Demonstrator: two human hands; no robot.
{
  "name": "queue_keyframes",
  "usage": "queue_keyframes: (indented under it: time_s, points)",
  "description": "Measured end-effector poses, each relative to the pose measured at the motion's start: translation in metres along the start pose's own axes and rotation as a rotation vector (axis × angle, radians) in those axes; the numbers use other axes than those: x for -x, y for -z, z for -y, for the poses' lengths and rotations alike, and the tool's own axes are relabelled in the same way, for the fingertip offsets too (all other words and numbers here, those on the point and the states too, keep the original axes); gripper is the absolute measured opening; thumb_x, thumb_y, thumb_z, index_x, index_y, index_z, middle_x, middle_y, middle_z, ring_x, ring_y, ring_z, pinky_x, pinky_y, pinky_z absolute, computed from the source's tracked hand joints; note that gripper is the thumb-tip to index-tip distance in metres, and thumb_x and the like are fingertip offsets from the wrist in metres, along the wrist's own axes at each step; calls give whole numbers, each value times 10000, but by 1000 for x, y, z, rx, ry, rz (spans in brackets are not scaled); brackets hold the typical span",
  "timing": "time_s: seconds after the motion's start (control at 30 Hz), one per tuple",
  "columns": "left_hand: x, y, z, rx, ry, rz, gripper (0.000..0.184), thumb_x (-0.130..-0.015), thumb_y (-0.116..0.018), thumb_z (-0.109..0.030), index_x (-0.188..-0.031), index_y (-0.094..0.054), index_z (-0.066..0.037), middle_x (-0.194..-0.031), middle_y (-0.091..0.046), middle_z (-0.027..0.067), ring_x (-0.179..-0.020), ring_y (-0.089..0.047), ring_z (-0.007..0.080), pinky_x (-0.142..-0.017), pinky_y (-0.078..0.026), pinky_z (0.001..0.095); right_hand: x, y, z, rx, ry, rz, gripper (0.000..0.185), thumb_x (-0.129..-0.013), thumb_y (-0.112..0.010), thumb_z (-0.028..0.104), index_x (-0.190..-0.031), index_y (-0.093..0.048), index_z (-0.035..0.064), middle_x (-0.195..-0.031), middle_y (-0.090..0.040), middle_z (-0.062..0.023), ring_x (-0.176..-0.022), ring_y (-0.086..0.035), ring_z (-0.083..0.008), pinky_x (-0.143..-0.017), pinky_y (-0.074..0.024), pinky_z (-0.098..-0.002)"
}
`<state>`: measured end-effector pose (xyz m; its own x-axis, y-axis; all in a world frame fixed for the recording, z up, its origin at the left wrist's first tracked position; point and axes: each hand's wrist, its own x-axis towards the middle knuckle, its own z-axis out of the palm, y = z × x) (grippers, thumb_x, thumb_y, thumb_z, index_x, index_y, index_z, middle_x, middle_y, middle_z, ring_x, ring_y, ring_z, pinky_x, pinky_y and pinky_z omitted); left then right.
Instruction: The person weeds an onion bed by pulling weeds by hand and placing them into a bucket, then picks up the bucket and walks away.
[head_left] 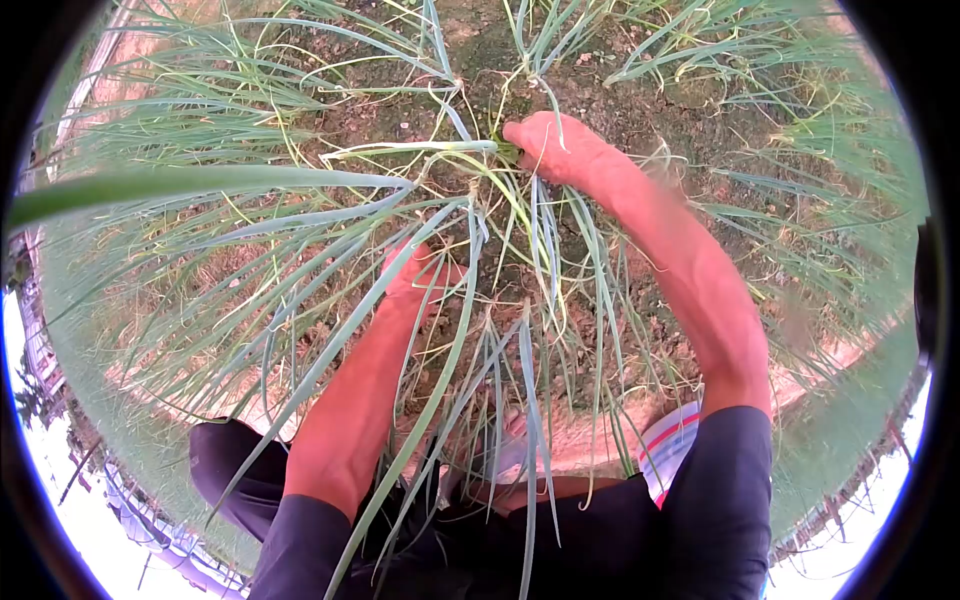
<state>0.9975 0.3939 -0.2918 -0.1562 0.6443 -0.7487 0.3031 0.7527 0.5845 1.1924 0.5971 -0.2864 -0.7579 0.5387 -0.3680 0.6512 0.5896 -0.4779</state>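
Observation:
My right hand (555, 148) reaches to the far middle of the bed, its fingers closed on a small tuft of green leaves (508, 152) close to the soil. Onion plants (475, 205) with long blue-green, tube-like leaves stand all around it. My left hand (418, 278) is low among the onion leaves nearer to me, thumb and fingers apart, partly hidden behind the leaves. Nothing shows in it. Some leaves cross in front of my left forearm, and one thick leaf (200, 180) comes very near the camera from the left.
Dark brown soil (400, 122) shows between the plant rows. More onion plants (800, 190) spread to the right and left. By my right knee is a white item with red and blue stripes (672, 445). My dark-clothed legs (235, 465) are close below.

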Motion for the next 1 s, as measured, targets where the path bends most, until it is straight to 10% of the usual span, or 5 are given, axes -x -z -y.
queue_keyframes:
  time_s: [0.17,0.47,0.83,1.0]
  points:
    - [5,4,-9,-573,-117,-149,892,-467,-914,-461,-1090,-606,98,-1115,-610,288,-1118,-563,383,-958,-450,413,-8,-6,7,304,40,81,112,-777,-610,83,-868,-641,24,-784,-660,-221,-755,-675,-362,-669,-560,-459]
    - [4,6,-17,-567,86,-83,688,-406,-927,-490,-769,-631,14,-908,-629,181,-919,-611,339,-844,-506,389,-10,-2,24,325,-126,213,177,-759,-607,139,-876,-705,50,-915,-697,-162,-893,-675,-337,-777,-556,-429]
    - [3,8,-5,-228,78,-21,673,-443,-933,-419,-877,-648,10,-986,-661,185,-927,-641,334,-842,-522,397,-12,-17,27,187,-87,128,170,-728,-661,203,-811,-664,55,-858,-675,-169,-858,-662,-357,-731,-550,-443]
    - [-24,-5,53,-372,-304,-145,602,-542,-903,-386,-947,-679,-1,-980,-683,182,-914,-652,336,-828,-525,401,-8,-31,17,144,-12,6,147,-728,-611,111,-832,-673,27,-851,-680,-185,-864,-665,-368,-757,-554,-439]
